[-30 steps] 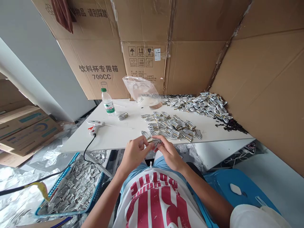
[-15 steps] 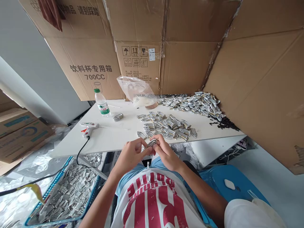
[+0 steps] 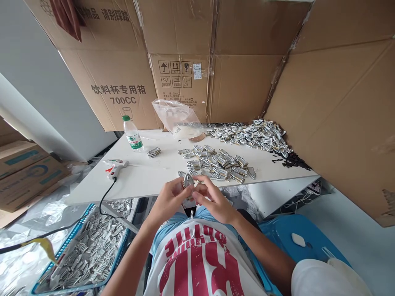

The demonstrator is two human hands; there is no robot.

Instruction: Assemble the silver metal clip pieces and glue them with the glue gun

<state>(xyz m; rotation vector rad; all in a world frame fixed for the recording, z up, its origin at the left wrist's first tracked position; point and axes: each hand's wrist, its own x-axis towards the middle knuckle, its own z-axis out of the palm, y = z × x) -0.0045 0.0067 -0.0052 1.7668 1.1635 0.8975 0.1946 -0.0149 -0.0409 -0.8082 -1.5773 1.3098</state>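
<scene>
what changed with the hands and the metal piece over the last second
The metal piece was turned: it lay flat between both hands, now it stands up in the left hand, broad face toward the camera. The right hand has eased off to just beside it, fingers still near. The glue gun, water bottle and the piles of pieces on the table stayed put.
</scene>
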